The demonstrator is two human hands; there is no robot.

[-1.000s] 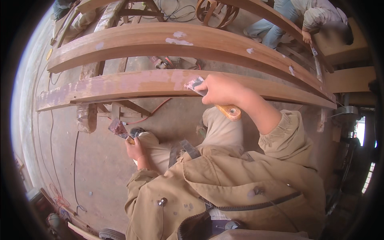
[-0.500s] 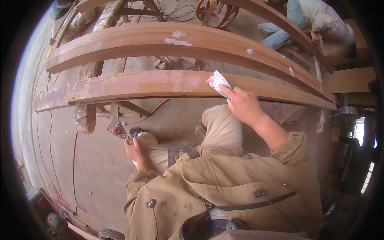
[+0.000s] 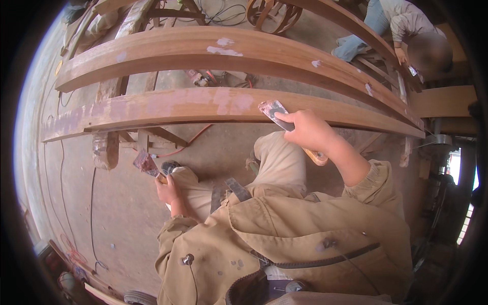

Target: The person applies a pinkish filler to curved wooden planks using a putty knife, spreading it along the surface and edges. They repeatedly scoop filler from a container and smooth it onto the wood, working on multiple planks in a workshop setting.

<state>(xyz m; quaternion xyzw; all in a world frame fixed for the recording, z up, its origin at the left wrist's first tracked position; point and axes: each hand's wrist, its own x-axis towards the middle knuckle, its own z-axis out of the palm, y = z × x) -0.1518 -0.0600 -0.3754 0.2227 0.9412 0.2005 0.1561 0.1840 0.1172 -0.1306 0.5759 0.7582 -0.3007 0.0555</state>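
My right hand (image 3: 311,130) is closed round a putty knife (image 3: 275,113) with a wooden handle. Pinkish filler coats the tip of its metal blade, which lies over the top of the nearest wooden beam (image 3: 193,104). Smears of pale pink filler cover the left and middle stretch of that beam. Lower left, my left hand (image 3: 169,190) grips a second putty knife (image 3: 146,163), its blade loaded with a lump of the reddish-pink filler. That knife is held apart from the beam, near my knee.
Behind the nearest beam runs a curved beam (image 3: 168,51) with pale filler patches. Wrapped supports (image 3: 105,148) hold the beams up. A power tool (image 3: 199,78) with a red cord (image 3: 195,134) lies on the floor. Another person (image 3: 406,25) works at the far right.
My right hand has turned its putty knife, so the blade lies flatter and its handle end now shows. The left hand stays nearly still. The other person's hand now shows a small tool.
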